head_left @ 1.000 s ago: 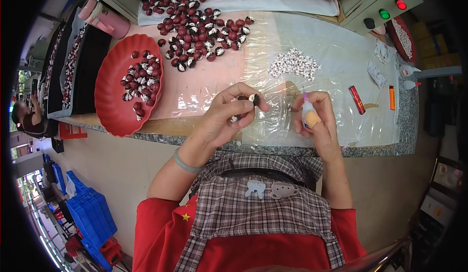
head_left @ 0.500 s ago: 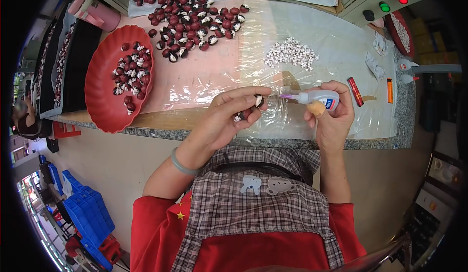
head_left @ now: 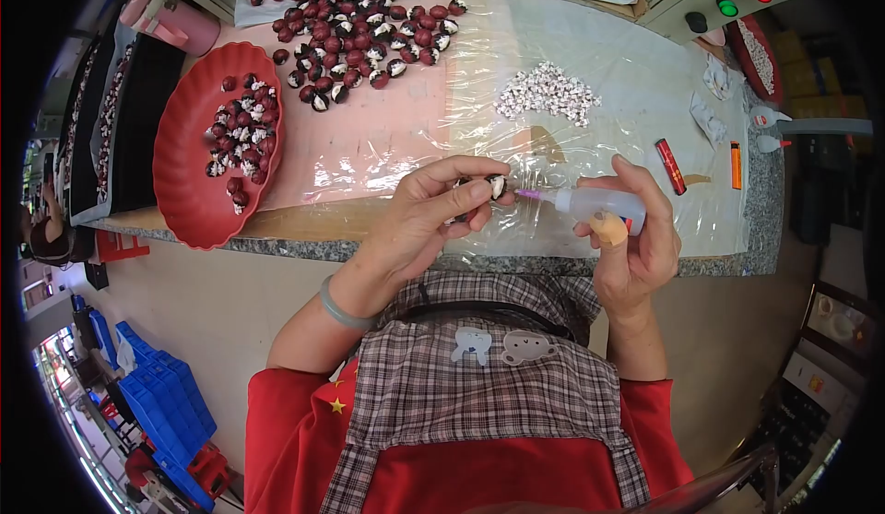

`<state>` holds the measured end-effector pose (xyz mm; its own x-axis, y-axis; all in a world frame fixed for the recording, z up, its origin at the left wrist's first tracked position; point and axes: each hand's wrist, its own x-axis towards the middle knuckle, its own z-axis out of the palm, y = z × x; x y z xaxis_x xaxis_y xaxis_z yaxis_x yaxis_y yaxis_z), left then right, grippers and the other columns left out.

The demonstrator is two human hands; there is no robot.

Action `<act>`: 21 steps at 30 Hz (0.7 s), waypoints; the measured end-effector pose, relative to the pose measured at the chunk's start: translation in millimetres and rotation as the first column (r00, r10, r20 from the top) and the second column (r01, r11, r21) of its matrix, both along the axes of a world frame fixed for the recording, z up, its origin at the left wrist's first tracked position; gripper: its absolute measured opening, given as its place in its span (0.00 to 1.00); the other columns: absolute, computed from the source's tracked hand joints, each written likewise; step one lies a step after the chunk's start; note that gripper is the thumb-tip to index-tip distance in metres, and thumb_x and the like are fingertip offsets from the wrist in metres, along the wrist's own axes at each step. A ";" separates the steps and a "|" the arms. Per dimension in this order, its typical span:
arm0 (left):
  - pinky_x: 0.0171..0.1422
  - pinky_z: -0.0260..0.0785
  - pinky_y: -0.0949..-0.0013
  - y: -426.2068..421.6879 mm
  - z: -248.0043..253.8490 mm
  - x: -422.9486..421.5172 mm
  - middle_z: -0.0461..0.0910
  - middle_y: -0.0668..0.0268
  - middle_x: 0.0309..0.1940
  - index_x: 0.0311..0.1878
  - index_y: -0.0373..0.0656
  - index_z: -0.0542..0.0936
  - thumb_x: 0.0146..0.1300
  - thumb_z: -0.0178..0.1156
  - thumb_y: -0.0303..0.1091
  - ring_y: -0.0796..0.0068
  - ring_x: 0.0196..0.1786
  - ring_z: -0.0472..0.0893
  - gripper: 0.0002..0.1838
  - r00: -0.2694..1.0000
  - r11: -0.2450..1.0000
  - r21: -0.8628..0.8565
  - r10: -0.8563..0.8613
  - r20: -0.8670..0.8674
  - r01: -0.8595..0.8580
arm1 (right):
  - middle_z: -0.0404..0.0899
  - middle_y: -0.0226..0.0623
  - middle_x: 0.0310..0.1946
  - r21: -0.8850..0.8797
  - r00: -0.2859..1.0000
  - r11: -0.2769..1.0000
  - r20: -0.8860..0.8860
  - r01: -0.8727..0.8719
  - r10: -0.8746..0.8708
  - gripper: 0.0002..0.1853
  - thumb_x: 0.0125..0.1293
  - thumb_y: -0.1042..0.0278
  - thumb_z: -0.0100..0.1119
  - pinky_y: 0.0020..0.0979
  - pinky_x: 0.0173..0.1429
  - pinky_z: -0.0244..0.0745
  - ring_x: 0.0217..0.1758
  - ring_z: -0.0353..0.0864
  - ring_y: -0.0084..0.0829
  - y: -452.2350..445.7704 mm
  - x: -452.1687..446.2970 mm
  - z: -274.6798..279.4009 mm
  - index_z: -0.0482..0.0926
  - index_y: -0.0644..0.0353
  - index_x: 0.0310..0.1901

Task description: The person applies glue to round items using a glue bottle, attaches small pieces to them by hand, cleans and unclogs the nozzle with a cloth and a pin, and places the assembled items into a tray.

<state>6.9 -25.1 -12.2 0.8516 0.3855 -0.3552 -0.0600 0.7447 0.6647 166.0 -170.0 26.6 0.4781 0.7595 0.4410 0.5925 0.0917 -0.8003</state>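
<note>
Glare streaks the film [head_left: 590,159]; edges seemingly warped.

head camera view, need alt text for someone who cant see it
A person's left hand holds a small dark-and-white piece while the right hand aims a squeeze bottle at it. Beyond lie many red, black and white pieces and a pile of tiny whitish bits; a red bowl at left holds more pieces.

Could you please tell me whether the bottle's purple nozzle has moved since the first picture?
Yes, the nozzle has swung left, farther from the red tube to its right.
</note>
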 end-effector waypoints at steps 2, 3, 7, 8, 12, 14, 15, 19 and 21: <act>0.41 0.68 0.82 0.5 -0.1 -0.4 0.74 0.70 0.30 0.53 0.38 0.77 0.66 0.57 0.30 0.82 0.31 0.73 0.14 1.000 1.000 -0.001 -0.009 0.011 0.009 | 0.82 0.47 0.38 0.001 1.000 1.000 0.017 0.002 -0.002 0.20 0.64 0.69 0.59 0.29 0.40 0.79 0.37 0.85 0.36 -0.4 -0.4 0.1 0.71 0.70 0.54; 0.41 0.67 0.82 0.8 -0.2 -0.5 0.74 0.70 0.30 0.53 0.38 0.77 0.66 0.57 0.30 0.82 0.31 0.72 0.14 1.000 1.000 -0.002 -0.013 0.016 0.013 | 0.82 0.47 0.38 0.004 1.000 1.000 0.019 0.003 -0.003 0.20 0.64 0.69 0.60 0.30 0.40 0.80 0.37 0.85 0.36 -0.3 -0.8 0.1 0.72 0.70 0.54; 0.39 0.66 0.83 1.1 -0.5 0.2 0.74 0.70 0.30 0.53 0.38 0.77 0.66 0.58 0.31 0.83 0.30 0.71 0.14 0.999 1.000 0.012 -0.023 0.023 0.023 | 0.81 0.47 0.39 -0.016 0.999 1.000 0.052 0.001 0.000 0.20 0.64 0.68 0.60 0.30 0.40 0.79 0.37 0.85 0.35 0.1 -2.3 1.4 0.72 0.70 0.54; 0.39 0.66 0.83 1.3 -0.2 0.2 0.74 0.70 0.29 0.53 0.38 0.77 0.66 0.58 0.31 0.83 0.30 0.71 0.14 0.999 1.000 0.014 -0.026 0.023 0.026 | 0.81 0.47 0.39 -0.023 0.998 1.000 0.059 -0.002 0.003 0.20 0.64 0.68 0.60 0.30 0.39 0.79 0.37 0.85 0.35 0.4 -2.5 1.8 0.72 0.69 0.54; 0.36 0.64 0.83 0.6 -2.1 0.5 0.74 0.71 0.29 0.53 0.37 0.77 0.65 0.58 0.31 0.83 0.29 0.70 0.14 0.999 1.000 0.020 -0.023 0.033 0.022 | 0.81 0.47 0.38 -0.032 0.996 0.999 0.092 -0.012 0.015 0.19 0.63 0.69 0.60 0.29 0.38 0.79 0.36 0.84 0.35 2.2 -2.5 4.0 0.72 0.69 0.53; 0.35 0.62 0.83 1.1 -0.9 0.1 0.75 0.70 0.30 0.52 0.37 0.77 0.65 0.58 0.31 0.83 0.29 0.70 0.14 0.999 0.999 0.023 -0.032 0.042 0.031 | 0.81 0.47 0.38 -0.032 0.993 0.999 0.121 -0.014 0.018 0.19 0.62 0.69 0.61 0.29 0.38 0.78 0.36 0.84 0.35 3.0 -2.5 4.9 0.73 0.69 0.53; 0.35 0.62 0.83 1.3 -0.5 0.0 0.75 0.70 0.30 0.52 0.37 0.77 0.65 0.58 0.31 0.83 0.29 0.70 0.14 0.998 0.999 0.024 -0.037 0.047 0.035 | 0.81 0.47 0.37 -0.031 0.991 0.999 0.135 -0.016 0.020 0.19 0.62 0.69 0.61 0.29 0.38 0.78 0.35 0.84 0.35 3.4 -2.5 5.4 0.73 0.69 0.53; 0.35 0.62 0.83 1.4 -0.9 0.5 0.74 0.71 0.30 0.52 0.37 0.77 0.65 0.58 0.31 0.83 0.29 0.69 0.14 0.999 0.999 0.029 -0.035 0.029 0.035 | 0.81 0.46 0.37 -0.037 0.983 0.999 0.183 -0.024 0.030 0.19 0.61 0.71 0.62 0.29 0.36 0.78 0.34 0.83 0.35 4.7 -1.8 8.5 0.74 0.69 0.52; 0.34 0.61 0.83 0.9 -1.1 1.2 0.74 0.71 0.29 0.52 0.38 0.77 0.65 0.58 0.31 0.83 0.29 0.69 0.14 0.999 0.999 0.035 -0.032 0.021 0.031 | 0.81 0.46 0.37 0.016 0.971 0.999 0.237 -0.036 0.031 0.19 0.60 0.71 0.63 0.29 0.35 0.78 0.33 0.83 0.35 7.5 -0.8 7.3 0.74 0.69 0.51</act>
<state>8.1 -24.2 -13.4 0.8706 0.3704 -0.3238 -0.0514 0.7231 0.6888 165.3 -162.5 33.9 0.3328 0.7633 0.5538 0.7611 0.1293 -0.6356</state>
